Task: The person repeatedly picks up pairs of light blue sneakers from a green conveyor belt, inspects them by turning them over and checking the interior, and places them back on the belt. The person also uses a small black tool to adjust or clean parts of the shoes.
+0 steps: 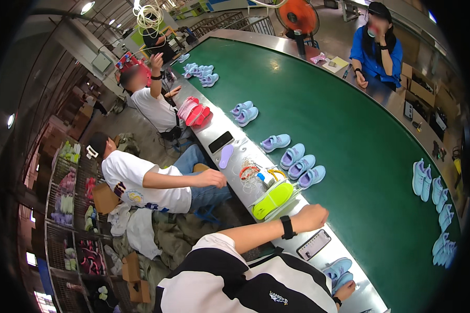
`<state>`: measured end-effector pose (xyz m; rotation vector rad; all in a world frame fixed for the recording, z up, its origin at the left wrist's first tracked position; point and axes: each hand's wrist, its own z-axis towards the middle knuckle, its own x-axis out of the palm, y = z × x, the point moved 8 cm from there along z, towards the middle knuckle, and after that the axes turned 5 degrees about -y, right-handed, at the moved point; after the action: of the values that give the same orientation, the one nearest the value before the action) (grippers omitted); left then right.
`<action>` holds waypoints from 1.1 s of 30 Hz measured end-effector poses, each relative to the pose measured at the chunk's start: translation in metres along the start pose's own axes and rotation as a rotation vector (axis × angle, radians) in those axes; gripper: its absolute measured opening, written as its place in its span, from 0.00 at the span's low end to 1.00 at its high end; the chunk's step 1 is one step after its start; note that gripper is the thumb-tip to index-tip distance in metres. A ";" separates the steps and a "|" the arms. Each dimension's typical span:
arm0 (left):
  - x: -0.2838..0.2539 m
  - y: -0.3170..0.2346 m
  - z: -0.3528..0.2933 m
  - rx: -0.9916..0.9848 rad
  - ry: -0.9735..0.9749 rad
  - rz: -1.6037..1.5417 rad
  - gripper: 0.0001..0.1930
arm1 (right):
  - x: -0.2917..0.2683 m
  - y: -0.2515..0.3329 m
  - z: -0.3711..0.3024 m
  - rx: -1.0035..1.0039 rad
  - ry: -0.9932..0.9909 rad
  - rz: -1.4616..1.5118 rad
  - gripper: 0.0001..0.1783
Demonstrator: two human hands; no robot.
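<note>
My left hand [312, 216] is over the metal edge of the green conveyor, its fingers curled in. Whatever it may hold is hidden. Just beside it on the ledge lie a bright yellow-green insole [273, 201] and a phone with a lit screen [314, 245]. Lower down, my right hand [344, 289] is curled against the near one of a pair of light blue shoes [338, 268] and seems to grip it. Close to my left hand, a row of light blue sneakers [302, 166] stands on the green belt [371, 208].
The ledge also carries tangled cords [249, 175], a purple insole [226, 156], a black phone [220, 142] and red-pink bundles [194, 112]. More blue shoes [422, 180] stand on the belt's far right. Co-workers sit at left [151, 182] and across [376, 52].
</note>
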<state>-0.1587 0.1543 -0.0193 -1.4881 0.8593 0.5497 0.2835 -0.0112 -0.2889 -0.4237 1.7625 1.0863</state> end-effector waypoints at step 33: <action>0.090 -0.024 -0.131 -0.051 0.183 -0.093 0.14 | -0.012 -0.052 -0.049 0.121 0.458 0.573 0.35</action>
<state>-0.1056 0.0078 -0.0582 -1.6350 0.9177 0.3735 0.2980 -0.0822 -0.2976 -0.0852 2.4345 1.3355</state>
